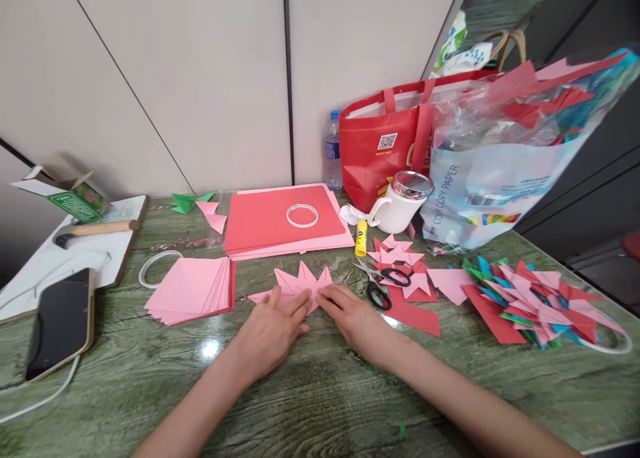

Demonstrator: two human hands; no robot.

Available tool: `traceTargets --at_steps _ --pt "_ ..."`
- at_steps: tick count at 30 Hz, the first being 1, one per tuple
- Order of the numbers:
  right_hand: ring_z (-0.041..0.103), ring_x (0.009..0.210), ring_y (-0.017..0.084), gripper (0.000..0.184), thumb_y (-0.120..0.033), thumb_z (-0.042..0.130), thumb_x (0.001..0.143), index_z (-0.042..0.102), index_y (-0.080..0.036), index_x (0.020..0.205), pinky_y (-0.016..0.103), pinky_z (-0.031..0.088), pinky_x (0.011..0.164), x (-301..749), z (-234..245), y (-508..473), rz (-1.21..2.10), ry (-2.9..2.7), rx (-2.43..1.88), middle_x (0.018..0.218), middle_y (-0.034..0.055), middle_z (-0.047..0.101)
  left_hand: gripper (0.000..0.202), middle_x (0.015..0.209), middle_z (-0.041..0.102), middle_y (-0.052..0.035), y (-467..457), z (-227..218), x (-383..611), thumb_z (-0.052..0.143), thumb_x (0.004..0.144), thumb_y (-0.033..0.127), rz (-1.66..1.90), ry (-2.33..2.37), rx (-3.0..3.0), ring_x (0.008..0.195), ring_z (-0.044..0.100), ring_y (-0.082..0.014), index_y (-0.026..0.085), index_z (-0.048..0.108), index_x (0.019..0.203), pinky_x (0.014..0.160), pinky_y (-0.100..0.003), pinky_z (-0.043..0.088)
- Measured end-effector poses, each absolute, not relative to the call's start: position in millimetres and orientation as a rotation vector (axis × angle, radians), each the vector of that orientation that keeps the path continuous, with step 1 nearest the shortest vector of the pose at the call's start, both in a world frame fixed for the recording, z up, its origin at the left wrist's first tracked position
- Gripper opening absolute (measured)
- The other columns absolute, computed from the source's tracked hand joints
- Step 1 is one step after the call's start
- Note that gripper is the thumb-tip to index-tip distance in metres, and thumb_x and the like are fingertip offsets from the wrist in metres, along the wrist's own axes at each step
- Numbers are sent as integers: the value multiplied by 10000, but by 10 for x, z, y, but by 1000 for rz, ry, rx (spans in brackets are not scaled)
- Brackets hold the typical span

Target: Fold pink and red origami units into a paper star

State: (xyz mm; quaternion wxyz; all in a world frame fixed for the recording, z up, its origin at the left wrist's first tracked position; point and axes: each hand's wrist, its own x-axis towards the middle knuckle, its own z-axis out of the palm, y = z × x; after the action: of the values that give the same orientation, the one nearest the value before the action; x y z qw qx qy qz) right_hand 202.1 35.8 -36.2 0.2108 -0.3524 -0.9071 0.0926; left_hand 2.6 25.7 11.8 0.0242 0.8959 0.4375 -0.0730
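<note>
Green surface (310, 411) in front. Left hand (273, 331) comes from left, fingers spread, lying on near part of pink folded paper (302, 281). Right hand (360, 321) at paper's right end, fingers bent to edge; cannot tell if they pinch. Paper lies under and just past fingers, long way left to right, points facing away. Left hand covers more. Farther back: red sheet (260, 218).
</note>
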Motion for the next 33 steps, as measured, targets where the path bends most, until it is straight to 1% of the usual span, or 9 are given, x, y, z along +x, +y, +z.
traceTargets --at_steps 6,8,11,13,15,18,21,26,33 --pt "509 1085 281 476 42 438 750 478 3 1222 419 470 931 1854 -233 283 6 -2659 -1123 1193 222 543 421 1387 457 -42 265 133 10 344 916 277 -209 1319 2784 1080 470 -308 235 436 1324 782 -417 478" --pt "513 1076 292 477 21 442 764 460 5 1240 427 478 911 1808 -220 268 -45 -2693 -1147 1224 233 527 437 1375 473 -28 292 167 -14 348 892 202 -217 1265 2785 1045 480 -307 248 447 1315 734 -406 485" --pt "524 1043 292 457 -11 438 791 451 -25 1248 429 492 869 1757 -200 265 -68 -2730 -1147 1231 228 523 630 1345 505 -18 368 249 -58 388 763 36 -216 1210 2752 1007 495 -288 304 402 1333 633 -344 481" --pt "543 975 283 431 -11 429 797 462 -30 1226 415 510 815 1742 -163 274 -80 -2753 -1155 1181 225 547 713 1267 565 -42 432 320 -81 413 692 -9 -259 1150 2728 984 514 -274 308 393 1330 623 -318 472" --pt "551 898 273 411 2 418 791 475 -29 1196 387 530 724 1742 -110 288 -91 -2784 -1168 1108 216 571 730 1054 645 -94 495 388 -94 427 669 -22 -356 1155 2687 929 555 -269 269 380 1337 634 -312 468" --pt "537 857 261 400 2 416 782 498 -64 1167 345 531 631 1758 -44 309 -99 -2843 -1168 1039 178 589 808 947 622 -106 567 450 -98 445 615 -41 -467 1206 2664 841 597 -251 240 327 1364 641 -302 464" --pt "518 907 254 440 -26 434 786 473 -105 1216 353 523 724 1774 -45 313 -66 -2839 -1150 1071 150 577 819 913 613 -99 602 452 -87 444 614 -48 -470 1191 2724 843 590 -253 245 315 1367 641 -303 461" --pt "463 1007 277 455 -56 449 806 463 -102 1258 423 477 844 1775 -148 276 18 -2762 -1143 1171 178 523 768 942 624 -97 551 402 -61 439 669 -34 -431 1229 2745 870 565 -251 259 319 1369 626 -296 461" --pt "445 996 282 414 -92 510 789 505 -101 1203 411 484 823 1730 -195 241 42 -2730 -1179 1195 191 488 641 986 637 -94 390 282 -49 387 762 10 -280 1278 2767 933 515 -264 248 341 1355 588 -273 452"
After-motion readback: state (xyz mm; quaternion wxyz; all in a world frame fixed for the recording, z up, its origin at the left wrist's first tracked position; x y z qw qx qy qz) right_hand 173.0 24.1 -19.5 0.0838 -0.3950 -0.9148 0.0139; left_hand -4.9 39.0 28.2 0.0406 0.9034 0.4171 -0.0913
